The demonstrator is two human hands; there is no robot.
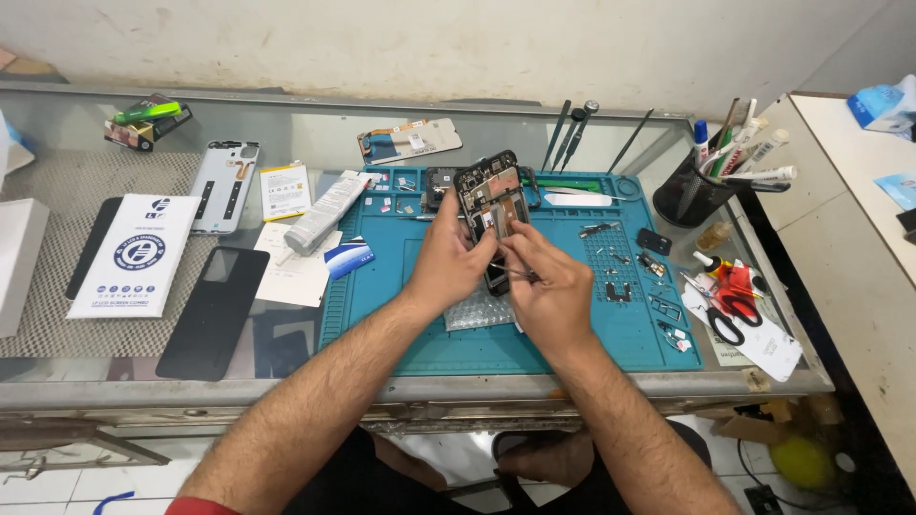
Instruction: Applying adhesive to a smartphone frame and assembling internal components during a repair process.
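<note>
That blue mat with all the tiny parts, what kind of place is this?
Most likely a phone repair bench. The left hand holds an opened phone over the blue mat, a loose phone back cover lies nearby, and a cup of tools stands ready.

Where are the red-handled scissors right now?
In the head view, the red-handled scissors lie at the right end of the glass counter, just off the blue work mat, in front of the black pen holder.
</note>
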